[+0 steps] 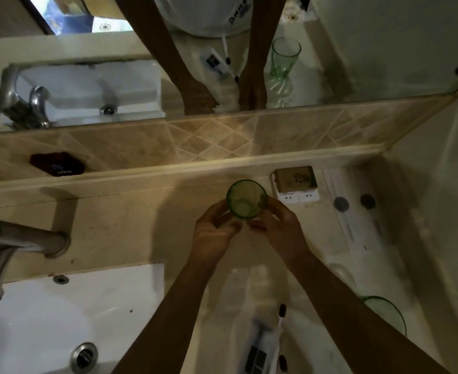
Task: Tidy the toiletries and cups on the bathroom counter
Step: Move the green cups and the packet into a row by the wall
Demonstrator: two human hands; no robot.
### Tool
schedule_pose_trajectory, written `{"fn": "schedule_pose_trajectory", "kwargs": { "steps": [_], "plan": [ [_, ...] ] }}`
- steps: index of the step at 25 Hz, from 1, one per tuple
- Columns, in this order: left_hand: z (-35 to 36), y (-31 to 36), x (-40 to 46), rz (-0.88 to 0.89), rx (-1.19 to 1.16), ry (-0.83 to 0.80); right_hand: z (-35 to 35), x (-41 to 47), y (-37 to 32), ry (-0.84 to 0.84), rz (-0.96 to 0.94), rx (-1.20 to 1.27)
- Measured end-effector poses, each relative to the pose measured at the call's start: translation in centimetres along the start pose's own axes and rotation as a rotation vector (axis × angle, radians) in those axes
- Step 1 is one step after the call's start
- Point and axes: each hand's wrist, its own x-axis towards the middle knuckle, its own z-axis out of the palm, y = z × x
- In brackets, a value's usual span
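A small green glass cup (246, 198) stands upright near the back of the beige counter (130, 220), close to the wall ledge. My left hand (214, 233) curls round its left side and my right hand (279, 228) curls round its right side, fingertips nearly meeting in front. A second green glass (386, 314) sits at the right, partly hidden by my right forearm. A white toiletry tube or packet (262, 352) lies between my forearms near the bottom edge, blurred.
A small box of sachets (295, 184) stands right of the cup. White wrapped items with dark caps (351, 211) lie further right. The sink (41, 325) and metal tap (14, 247) are at the left. The mirror (384, 44) above reflects the arms and a tall green glass.
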Motion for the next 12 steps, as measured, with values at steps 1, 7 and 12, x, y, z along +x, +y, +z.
{"fn": "schedule_pose_trajectory", "kwargs": {
  "steps": [1, 7, 12],
  "plan": [
    [0.0, 0.0, 0.2, 0.006, -0.003, 0.001, 0.1, 0.3, 0.0, 0.003, 0.016, 0.038],
    [-0.4, -0.6, -0.5, 0.015, -0.015, 0.134, -0.2, -0.6, 1.3, 0.152, 0.045, 0.088],
    [-0.2, -0.4, -1.1, 0.041, -0.085, 0.099, 0.3, -0.8, 1.9, 0.099, 0.072, -0.006]
  ]
}}
